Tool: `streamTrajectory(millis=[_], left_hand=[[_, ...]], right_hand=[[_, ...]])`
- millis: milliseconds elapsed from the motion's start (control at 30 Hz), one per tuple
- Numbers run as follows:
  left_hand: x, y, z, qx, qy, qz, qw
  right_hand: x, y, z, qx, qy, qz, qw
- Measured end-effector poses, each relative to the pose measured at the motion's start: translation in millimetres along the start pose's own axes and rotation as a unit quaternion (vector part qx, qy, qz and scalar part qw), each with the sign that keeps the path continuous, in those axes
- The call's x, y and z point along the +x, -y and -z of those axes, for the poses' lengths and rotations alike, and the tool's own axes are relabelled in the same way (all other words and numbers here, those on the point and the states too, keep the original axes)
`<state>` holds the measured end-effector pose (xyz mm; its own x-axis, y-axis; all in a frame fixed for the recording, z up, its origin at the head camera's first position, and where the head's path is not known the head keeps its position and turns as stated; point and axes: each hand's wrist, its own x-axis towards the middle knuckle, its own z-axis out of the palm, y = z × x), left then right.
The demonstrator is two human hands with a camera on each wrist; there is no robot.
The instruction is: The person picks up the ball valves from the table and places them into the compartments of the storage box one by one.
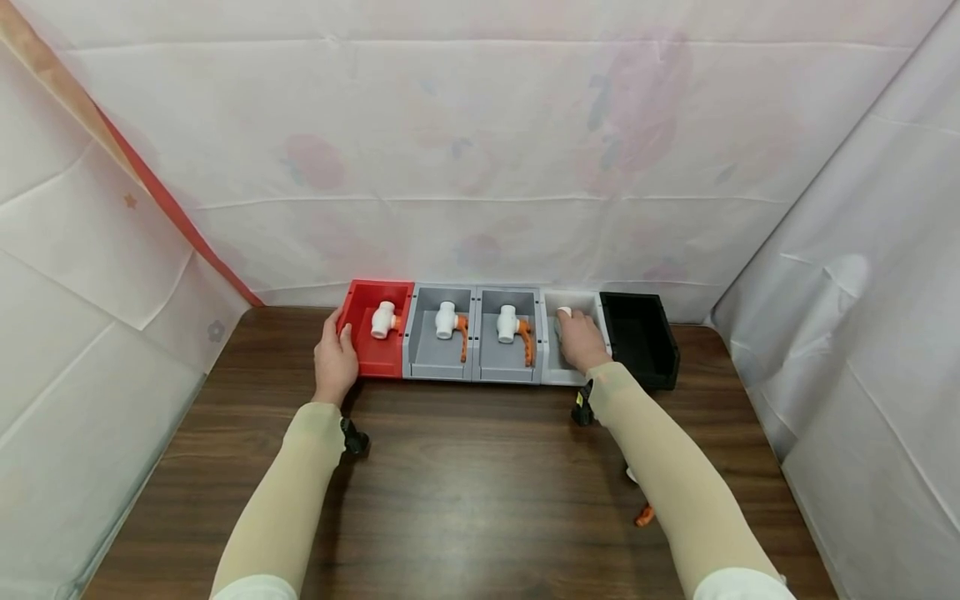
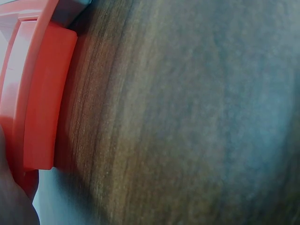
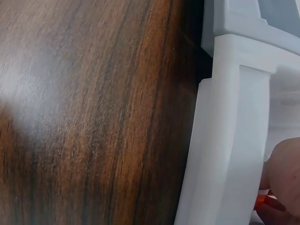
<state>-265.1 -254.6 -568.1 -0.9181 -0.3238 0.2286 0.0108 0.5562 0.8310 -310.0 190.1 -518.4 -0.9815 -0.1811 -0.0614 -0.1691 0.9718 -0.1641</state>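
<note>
My left hand rests against the left side of the red bin, its fingers along the outer wall. In the left wrist view, part of that hand shows at the lower corner of the red bin. My right hand reaches into the white bin and holds a ball valve, mostly hidden by the fingers. An orange bit of the valve shows beneath the fingers in the right wrist view. One white ball valve with an orange handle lies in the red bin.
Two grey bins between the red and white ones each contain a ball valve. A black bin ends the row at right. Partly under my right forearm, another valve with an orange handle lies on the wooden table. Cloth hangs behind.
</note>
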Motion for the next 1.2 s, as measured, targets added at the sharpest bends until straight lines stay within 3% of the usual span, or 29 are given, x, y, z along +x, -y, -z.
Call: streamTrajectory(millis=[667, 833, 1033, 1200], left_hand=[[-3.5, -0.1, 0.3, -0.002, -0.006, 0.001, 1.0000], [-3.0, -0.5, 0.5, -0.002, -0.008, -0.003, 1.0000], [-3.4, -0.6, 0.9, -0.002, -0.009, 0.000, 1.0000], [-1.9, -0.6, 0.7, -0.005, -0.011, -0.004, 0.9999]], right_hand=[[-17, 3, 9, 0.025, -0.025, 0.021, 0.999], [-33, 5, 20, 0.048, -0.068, 0.053, 0.995], [-59, -5, 29, 0.064, -0.146, 0.097, 0.982], [-81, -17, 31, 0.091, -0.185, 0.111, 0.972]])
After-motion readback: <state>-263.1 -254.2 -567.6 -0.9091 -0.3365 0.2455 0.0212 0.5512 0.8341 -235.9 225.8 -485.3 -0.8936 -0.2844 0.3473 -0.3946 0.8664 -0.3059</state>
